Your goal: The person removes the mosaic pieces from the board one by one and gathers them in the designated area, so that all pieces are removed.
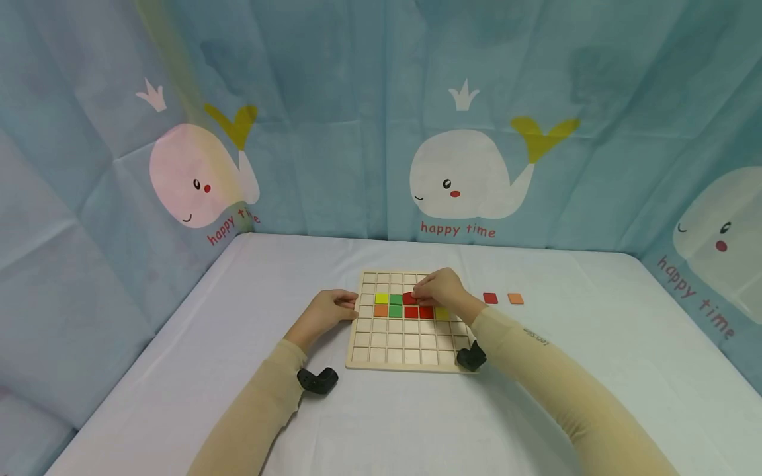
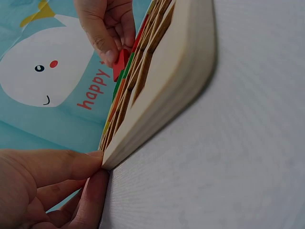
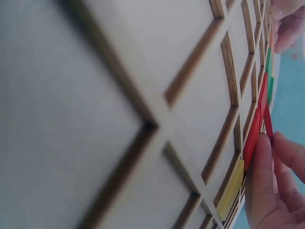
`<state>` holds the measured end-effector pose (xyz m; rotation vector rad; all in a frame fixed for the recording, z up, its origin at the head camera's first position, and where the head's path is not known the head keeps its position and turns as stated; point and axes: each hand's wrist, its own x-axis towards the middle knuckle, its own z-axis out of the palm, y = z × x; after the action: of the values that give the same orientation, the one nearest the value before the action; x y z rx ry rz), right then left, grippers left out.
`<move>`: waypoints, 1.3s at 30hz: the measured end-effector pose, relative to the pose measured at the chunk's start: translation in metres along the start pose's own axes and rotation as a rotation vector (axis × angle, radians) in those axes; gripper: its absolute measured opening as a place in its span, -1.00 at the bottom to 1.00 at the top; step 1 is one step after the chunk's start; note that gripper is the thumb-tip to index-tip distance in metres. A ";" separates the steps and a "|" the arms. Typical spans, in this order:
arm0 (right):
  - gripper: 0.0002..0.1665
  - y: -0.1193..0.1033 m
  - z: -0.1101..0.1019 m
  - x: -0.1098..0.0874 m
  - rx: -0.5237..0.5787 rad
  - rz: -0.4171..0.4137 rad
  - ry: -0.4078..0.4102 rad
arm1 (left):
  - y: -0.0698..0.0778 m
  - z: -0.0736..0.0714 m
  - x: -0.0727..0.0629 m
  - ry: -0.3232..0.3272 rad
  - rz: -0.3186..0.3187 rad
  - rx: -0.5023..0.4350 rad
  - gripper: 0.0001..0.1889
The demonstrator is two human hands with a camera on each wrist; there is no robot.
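Observation:
A square wooden grid board (image 1: 395,340) lies on the table. Its left edge is pinched between the thumb and finger of my left hand (image 1: 327,312), seen close in the left wrist view. Over the board, my right hand (image 1: 443,291) pinches a red square tile (image 1: 408,299), which is tilted in the left wrist view. One row holds a yellow tile (image 1: 381,299) and a green tile (image 1: 395,299) beside it. The nearer row has an orange tile (image 1: 381,311), a green tile (image 1: 395,311), two red tiles (image 1: 419,313) and a yellow tile (image 1: 442,314). My right hand hides part of the grid.
To the right of the board, a loose red tile (image 1: 490,298) and a loose orange tile (image 1: 515,299) lie on the white tablecloth (image 1: 238,396). A blue curtain (image 1: 345,165) with printed whales stands behind the table and along its sides.

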<state>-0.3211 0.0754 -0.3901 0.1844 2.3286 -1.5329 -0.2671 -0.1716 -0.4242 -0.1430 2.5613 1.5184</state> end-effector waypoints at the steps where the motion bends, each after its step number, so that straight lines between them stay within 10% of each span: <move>1: -0.80 0.000 0.000 0.000 0.001 0.004 -0.002 | -0.001 0.000 0.000 0.000 -0.003 -0.002 -0.55; 39: -0.62 0.008 -0.066 -0.024 -0.111 -0.006 0.019 | -0.001 0.000 0.001 -0.001 0.009 -0.003 -0.54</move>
<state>-0.3105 0.1407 -0.3649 0.1650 2.4228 -1.4052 -0.2684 -0.1725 -0.4252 -0.1318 2.5623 1.5251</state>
